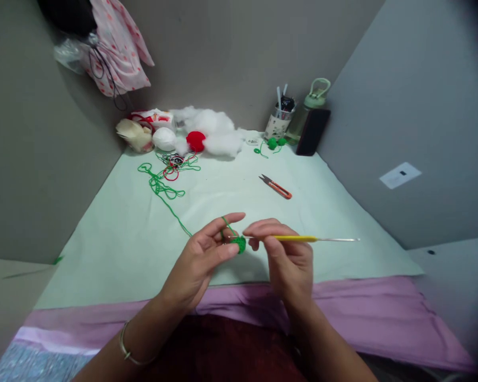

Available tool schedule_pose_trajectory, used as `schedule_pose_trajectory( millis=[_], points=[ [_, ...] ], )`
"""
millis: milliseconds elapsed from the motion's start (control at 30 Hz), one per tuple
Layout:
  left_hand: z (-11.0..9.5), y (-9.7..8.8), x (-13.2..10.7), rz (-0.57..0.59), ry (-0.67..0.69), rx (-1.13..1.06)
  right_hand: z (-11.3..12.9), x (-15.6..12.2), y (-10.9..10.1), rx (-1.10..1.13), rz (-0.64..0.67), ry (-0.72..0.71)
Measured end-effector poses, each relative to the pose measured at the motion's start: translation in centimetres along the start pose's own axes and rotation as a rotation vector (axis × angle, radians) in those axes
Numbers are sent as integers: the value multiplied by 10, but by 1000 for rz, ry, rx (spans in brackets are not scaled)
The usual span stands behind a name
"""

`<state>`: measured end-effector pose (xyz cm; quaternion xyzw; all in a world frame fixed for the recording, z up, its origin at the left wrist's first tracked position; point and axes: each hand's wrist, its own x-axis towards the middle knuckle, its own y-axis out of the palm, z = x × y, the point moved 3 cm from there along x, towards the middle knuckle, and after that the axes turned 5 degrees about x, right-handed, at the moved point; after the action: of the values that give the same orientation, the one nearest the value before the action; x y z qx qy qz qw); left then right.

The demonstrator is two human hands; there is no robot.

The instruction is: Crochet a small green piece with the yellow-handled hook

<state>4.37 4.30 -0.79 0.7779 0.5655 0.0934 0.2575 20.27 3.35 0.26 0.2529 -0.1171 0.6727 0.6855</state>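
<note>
Between thumb and fingers, my left hand [199, 254] pinches a small round green crochet piece [239, 244]. Green yarn [173, 212] runs from a loose tangle on the table to this hand and loops over its raised index finger. My right hand [289, 260] is closed around the yellow handle of a crochet hook [297, 239]. The hook's thin metal tip reaches left to the top of the green piece, and its other metal end points right. Whether yarn is caught on the tip is too small to tell.
Orange-handled thread snips [276, 187] lie beyond my hands. Along the back wall are white stuffing [211, 127], a red yarn ball [195, 141], a white yarn ball [164, 139], small green pieces [272, 143], a pen cup [278, 124], a bottle [302, 114] and a dark phone [313, 131].
</note>
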Motion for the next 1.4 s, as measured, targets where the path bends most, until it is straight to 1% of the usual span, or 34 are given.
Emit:
schedule_pose_trajectory(
  millis=[67,100,167,233,300,333,400,467,533,567,633,667,767,867,933,1067,1267,1333,1400],
  points=[
    [1,3,-1,10,9,50,0,0,2,-50,27,-9],
    [1,4,-1,-6,19,69,1,-1,3,-94,29,-31],
    [3,5,-1,-60,42,75,4,-6,3,-240,35,-122],
    [5,6,0,-90,35,21,7,-12,5,-456,68,-253],
    [9,7,2,-57,-26,-78,8,-16,6,-607,104,-366],
    [11,7,3,-20,-71,-130,8,-16,6,-617,112,-391],
    [12,5,5,47,-147,-221,7,-14,2,-516,85,-347],
    [10,1,7,67,-167,-271,6,-8,-3,-324,-3,-228],
    [7,-4,8,42,-141,-278,4,-2,-8,-115,-96,-89],
    [6,-6,8,30,-120,-264,3,0,-9,-15,-122,-30],
    [4,-6,6,22,-84,-198,0,3,-7,132,-117,73],
    [4,-5,5,30,-69,-152,-2,4,-5,168,-100,111],
    [3,2,3,91,-26,-41,-7,4,0,135,-34,147],
    [2,6,2,128,3,-18,-11,1,0,71,3,153],
    [2,4,2,115,-5,-6,-12,-1,-2,81,-7,167],
    [2,-2,1,48,-22,70,-9,-1,-4,134,-34,200],
    [-1,-7,1,-3,49,205,-6,4,-3,222,-18,222],
    [-2,-7,1,-9,78,249,-3,3,-3,167,-4,191],
    [-3,-7,0,-25,117,313,2,1,-4,42,14,126]
  ],
)
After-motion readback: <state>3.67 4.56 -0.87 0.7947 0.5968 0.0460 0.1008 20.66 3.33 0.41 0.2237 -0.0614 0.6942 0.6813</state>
